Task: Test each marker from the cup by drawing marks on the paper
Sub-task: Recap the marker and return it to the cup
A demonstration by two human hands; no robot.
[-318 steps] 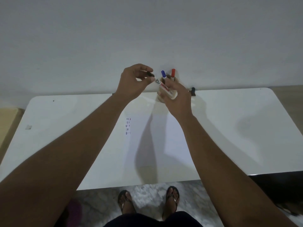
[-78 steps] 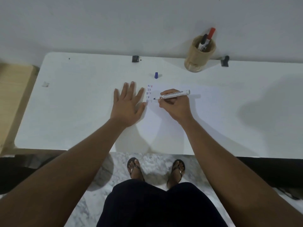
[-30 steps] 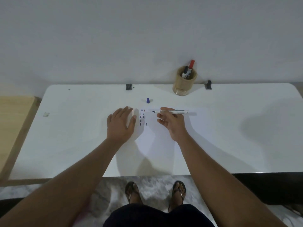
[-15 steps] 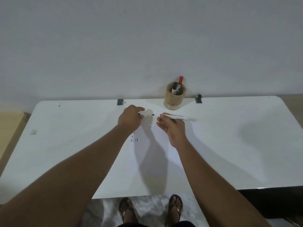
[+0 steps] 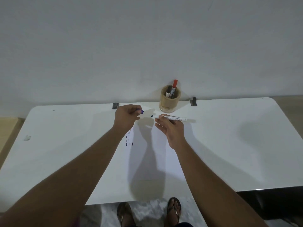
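Note:
My right hand (image 5: 170,128) holds an uncapped white marker (image 5: 170,118) level above the table, its dark tip pointing left. My left hand (image 5: 127,117) pinches the blue cap (image 5: 141,111), a short gap left of that tip. Below both hands lies the white paper (image 5: 155,161) with several short marks (image 5: 129,140) near its left edge. At the back stands the wooden cup (image 5: 169,100) holding a red-capped marker (image 5: 174,87) and a dark-capped marker (image 5: 168,94).
The white table (image 5: 229,145) stands against a plain wall. Two small black clips (image 5: 115,105) (image 5: 193,101) sit on its back edge. A small scrap (image 5: 27,137) lies far left. A wooden surface (image 5: 8,128) adjoins on the left. My sandalled feet show below the front edge.
My left hand left the paper, reached back and picked the blue cap off the table. My right hand lifted the marker from the marks and now holds it level facing the cap.

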